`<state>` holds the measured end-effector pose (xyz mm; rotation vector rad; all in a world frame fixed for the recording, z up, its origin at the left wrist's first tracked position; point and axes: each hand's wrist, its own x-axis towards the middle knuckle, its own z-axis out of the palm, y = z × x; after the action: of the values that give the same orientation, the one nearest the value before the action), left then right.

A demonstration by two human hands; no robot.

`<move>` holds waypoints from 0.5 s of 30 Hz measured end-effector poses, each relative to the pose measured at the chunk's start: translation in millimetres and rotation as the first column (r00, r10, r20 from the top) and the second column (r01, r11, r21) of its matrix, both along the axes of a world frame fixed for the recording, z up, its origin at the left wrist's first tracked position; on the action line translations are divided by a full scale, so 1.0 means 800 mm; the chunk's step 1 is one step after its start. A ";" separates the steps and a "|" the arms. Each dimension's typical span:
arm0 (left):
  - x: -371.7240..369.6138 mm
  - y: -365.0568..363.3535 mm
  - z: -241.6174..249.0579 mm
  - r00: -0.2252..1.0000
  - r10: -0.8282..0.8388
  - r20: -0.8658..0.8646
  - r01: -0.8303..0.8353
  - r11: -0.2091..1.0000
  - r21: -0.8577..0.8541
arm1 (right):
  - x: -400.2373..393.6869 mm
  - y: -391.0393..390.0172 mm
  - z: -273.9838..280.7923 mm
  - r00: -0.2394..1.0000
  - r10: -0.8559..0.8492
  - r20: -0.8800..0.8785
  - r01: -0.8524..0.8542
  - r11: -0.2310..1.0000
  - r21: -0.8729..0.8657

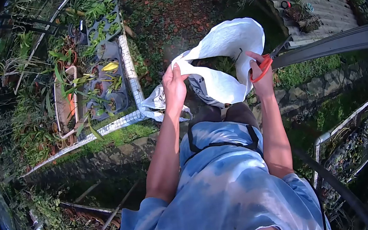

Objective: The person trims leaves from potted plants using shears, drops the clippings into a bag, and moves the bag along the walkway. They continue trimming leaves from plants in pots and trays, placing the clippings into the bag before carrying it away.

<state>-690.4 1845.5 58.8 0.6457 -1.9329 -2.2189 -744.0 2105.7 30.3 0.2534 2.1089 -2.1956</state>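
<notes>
Sack held out front, white and gaping in a big loop, stretched between two bare hands and beyond the blue-and-white shirt! Over at its left edge, the left hand has a fold pinched, thumb pressed on top against the fingers. Across at the sack's right edge, the right hand is closed round the orange-handled scissors, fingers bunched at the loops and against the white material; exactly which fingers go through, I can't tell from here. The blades point away from the sack, up and to the right. Dark printing shows on its lower part, down near the legs. Left of the sack sits a tray of potted plants, one yellow patch bright among the leaves, with a white-edged frame running alongside. Right of the sack, a grey post slants out, and beyond that lies a corrugated sheet.
</notes>
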 end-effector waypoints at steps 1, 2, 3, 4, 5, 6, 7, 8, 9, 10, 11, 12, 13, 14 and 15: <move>-0.004 -0.009 -0.002 1.000 0.011 0.000 -0.011 1.000 0.005 | -0.008 -0.014 -0.001 1.000 0.028 0.004 -0.028 1.000 -0.011; -0.006 -0.014 -0.002 1.000 0.014 0.004 -0.015 1.000 0.018 | -0.011 -0.023 -0.001 0.999 0.047 0.012 -0.047 0.999 -0.016; -0.009 -0.020 -0.006 1.000 0.019 -0.023 -0.019 0.999 0.030 | -0.017 -0.030 0.003 0.996 0.082 0.046 -0.083 0.996 0.021; -0.010 -0.025 -0.010 0.999 0.034 -0.036 -0.032 0.999 0.039 | -0.021 -0.037 0.002 0.994 0.092 0.058 -0.094 0.995 0.027; -0.012 -0.032 -0.012 0.998 0.053 -0.036 -0.052 0.998 0.032 | -0.031 -0.044 0.002 0.993 0.108 0.057 -0.110 0.993 0.034; -0.013 -0.038 -0.013 0.996 0.076 -0.039 -0.075 0.997 0.026 | -0.042 -0.053 0.005 0.990 0.127 0.053 -0.129 0.991 0.044; -0.013 -0.044 -0.015 0.995 0.099 -0.014 -0.098 0.995 0.017 | -0.052 -0.060 0.008 0.988 0.148 0.047 -0.150 0.988 0.038; -0.012 -0.049 -0.013 0.992 0.126 -0.029 -0.126 0.992 0.001 | -0.063 -0.064 -0.002 0.982 0.181 0.045 -0.181 0.984 -0.009; -0.012 -0.056 -0.017 0.989 0.142 -0.041 -0.142 0.990 0.000 | -0.071 -0.073 0.002 0.978 0.202 0.042 -0.202 0.979 -0.006; -0.011 -0.063 -0.021 0.986 0.158 -0.051 -0.158 0.987 0.001 | -0.079 -0.081 0.005 0.974 0.223 0.039 -0.223 0.975 -0.001; -0.010 -0.070 -0.025 0.984 0.170 -0.052 -0.171 0.985 -0.011 | -0.086 -0.091 0.003 0.970 0.244 0.026 -0.244 0.970 0.002; -0.012 -0.078 -0.029 0.982 0.179 -0.054 -0.181 0.983 -0.023 | -0.096 -0.102 -0.001 0.965 0.260 0.011 -0.261 0.965 0.003; -0.017 -0.086 -0.034 0.981 0.183 -0.056 -0.186 0.982 -0.037 | -0.105 -0.112 -0.006 0.962 0.273 -0.003 -0.273 0.962 0.004; -0.025 -0.092 -0.033 0.981 0.188 -0.049 -0.191 0.979 -0.064 | -0.115 -0.121 -0.009 0.956 0.293 0.006 -0.293 0.956 -0.004; -0.034 -0.098 -0.033 0.980 0.193 -0.041 -0.196 0.977 -0.089 | -0.126 -0.130 -0.014 0.950 0.312 0.016 -0.312 0.950 -0.009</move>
<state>-717.4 1767.3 32.0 0.7456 -1.8577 -1.9984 -844.6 2002.0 19.4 -0.0599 1.9728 -2.0075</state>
